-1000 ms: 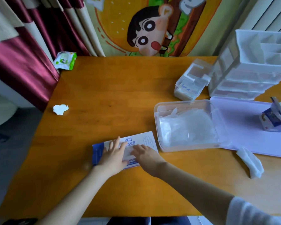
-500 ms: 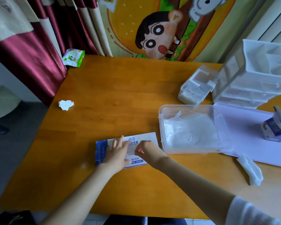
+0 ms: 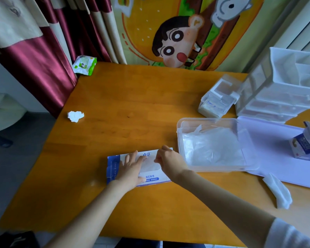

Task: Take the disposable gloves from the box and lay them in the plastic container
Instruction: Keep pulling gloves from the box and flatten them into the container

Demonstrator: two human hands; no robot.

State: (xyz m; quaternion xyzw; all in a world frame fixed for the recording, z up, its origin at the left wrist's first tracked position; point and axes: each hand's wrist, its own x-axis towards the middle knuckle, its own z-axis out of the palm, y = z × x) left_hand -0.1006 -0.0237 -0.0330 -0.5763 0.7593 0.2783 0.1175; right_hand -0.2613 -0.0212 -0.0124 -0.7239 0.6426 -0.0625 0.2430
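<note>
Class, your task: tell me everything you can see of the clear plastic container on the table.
The plastic container is a clear, shallow rectangular tub with rounded corners and a raised rim, open, with no lid on it. It sits flat on the wooden table, right of the glove box, its right end over a pale lilac sheet. Inside lies a loose, crumpled pile of translucent gloves. The right hand is near its left corner but apart.
</note>
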